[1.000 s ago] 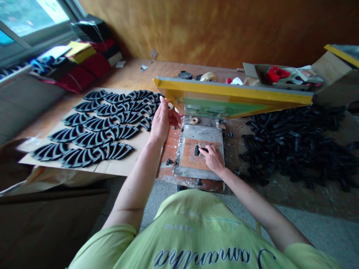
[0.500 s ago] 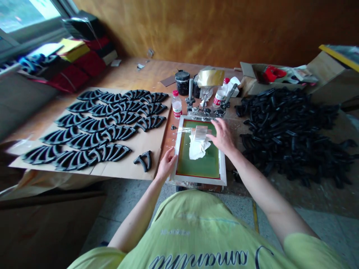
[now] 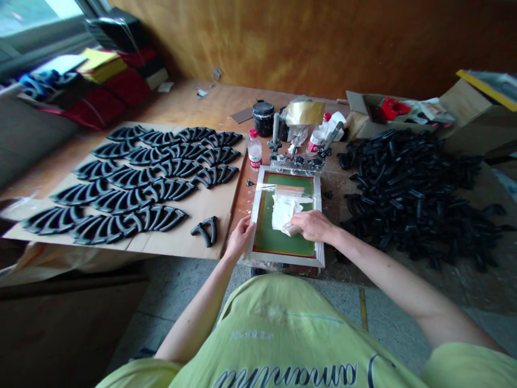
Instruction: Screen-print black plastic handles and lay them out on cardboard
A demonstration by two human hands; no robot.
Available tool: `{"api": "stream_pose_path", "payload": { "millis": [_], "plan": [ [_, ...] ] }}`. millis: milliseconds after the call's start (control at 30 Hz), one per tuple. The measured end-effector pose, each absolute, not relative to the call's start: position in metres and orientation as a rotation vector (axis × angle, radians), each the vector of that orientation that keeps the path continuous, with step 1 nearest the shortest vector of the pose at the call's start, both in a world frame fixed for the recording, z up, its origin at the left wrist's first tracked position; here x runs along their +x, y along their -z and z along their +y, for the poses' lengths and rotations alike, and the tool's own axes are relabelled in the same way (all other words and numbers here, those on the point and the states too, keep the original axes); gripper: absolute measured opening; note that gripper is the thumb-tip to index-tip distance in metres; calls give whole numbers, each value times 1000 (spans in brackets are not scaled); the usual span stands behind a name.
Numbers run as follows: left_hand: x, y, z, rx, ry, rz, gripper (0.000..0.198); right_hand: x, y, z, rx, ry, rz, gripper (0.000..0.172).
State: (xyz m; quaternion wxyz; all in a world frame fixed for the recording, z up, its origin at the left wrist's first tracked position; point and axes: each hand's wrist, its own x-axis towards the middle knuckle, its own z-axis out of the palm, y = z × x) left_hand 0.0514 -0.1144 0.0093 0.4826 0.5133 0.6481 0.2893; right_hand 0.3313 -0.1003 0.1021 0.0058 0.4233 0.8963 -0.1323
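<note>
A silver screen-printing frame [image 3: 320, 237] with green mesh [image 3: 283, 241] lies in front of me, clamped at its far end. My left hand [image 3: 241, 237] is closed on the frame's left edge, thumb on top. Over the mesh, my right hand [image 3: 317, 225] grips a small pale scraper [image 3: 292, 229], partly covered by the fingers. The scraper touches the near edge of a patch of thick white ink [image 3: 281, 211]. Just beyond the ink, a squeegee with a brownish handle [image 3: 290, 190] lies across the mesh.
Rows of black curved handles [image 3: 133, 196] lie on cardboard to the left; a large heap of black parts [image 3: 412, 188] is at right. Behind the frame stand metal clamps [image 3: 299, 160], a red-capped bottle [image 3: 254, 151], a black tub [image 3: 263, 118] and an open carton [image 3: 363, 116].
My right hand has moved toward me from the frame's far right side and now grips the pale scraper at the near edge of the ink. My left hand stays on the frame.
</note>
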Motion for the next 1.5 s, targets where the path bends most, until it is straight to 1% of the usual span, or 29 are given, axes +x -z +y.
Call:
{"api": "stream_pose_path", "payload": {
  "millis": [100, 200, 267, 333, 400, 433, 467, 567, 633, 733, 800, 867, 933, 1000, 1100, 1200, 1267, 1300, 1333, 1367, 1400, 1467, 1500],
  "plan": [
    [51, -10, -115, 1255, -727, 1562, 61, 326, -98, -95, 1541, 321, 2831, 22],
    [52, -11, -116, 1229, -759, 1552, 61, 319, -81, -109, 1617, 210, 2893, 29],
    [52, -11, -117, 1212, -769, 1546, 61, 319, -72, -121, 1549, 256, 2928, 33],
    [53, -12, -118, 1199, -770, 1547, 61, 320, -72, -124, 1550, 328, 2929, 30],
    [53, -17, -118, 1176, -770, 1530, 61, 319, -80, -113, 1685, 363, 2904, 23],
    [53, -21, -118, 1157, -774, 1512, 62, 317, -86, -104, 1792, 359, 2883, 24],
    [53, -26, -118, 1132, -781, 1490, 63, 316, -92, -92, 1903, 345, 2859, 29],
    [54, -50, -118, 1018, -839, 1405, 70, 319, -112, -57, 2155, 276, 2802, 53],
    [56, -71, -116, 957, -916, 1360, 67, 336, -122, -42, 2314, 234, 2776, 57],
    [62, -102, -107, 992, -1070, 1311, 50, 382, -122, -36, 2651, 176, 2690, 46],
    [69, -121, -94, 1040, -1211, 1251, 48, 408, -110, -44, 2751, 170, 2635, 42],
    [78, -138, -76, 1081, -1371, 1157, 48, 416, -91, -59, 2687, 214, 2647, 44],
    [87, -156, -55, 1124, -1469, 1056, 48, 404, -68, -77, 2552, 288, 2698, 39],
    [95, -175, -36, 1145, -1478, 985, 52, 379, -48, -94, 2382, 331, 2708, 29],
    [103, -192, -23, 1116, -1461, 949, 52, 345, -35, -105, 2196, 338, 2537, 23],
    [109, -177, -44, 1028, -1433, 997, 51, 328, -43, -107, 2295, 491, 2252, 22],
    [116, -150, -76, 924, -1200, 1046, 57, 318, -52, -112, 2427, 603, 2152, 24],
    [121, -134, -95, 860, -983, 1054, 60, 311, -56, -116, 2484, 623, 2164, 25],
    [126, -119, -112, 789, -751, 1048, 61, 302, -59, -122, 2508, 624, 2232, 24],
    [132, -106, -128, 715, -662, 1035, 60, 293, -61, -128, 2482, 615, 2355, 22],
    [136, -95, -141, 644, -628, 1020, 58, 285, -62, -134, 2395, 608, 2517, 20],
    [138, -79, -153, 519, -682, 1021, 50, 280, -63, -141, 2095, 612, 2840, 16],
    [134, -75, -153, 486, -717, 1043, 48, 285, -62, -141, 1973, 605, 2937, 17]
  ]
}}
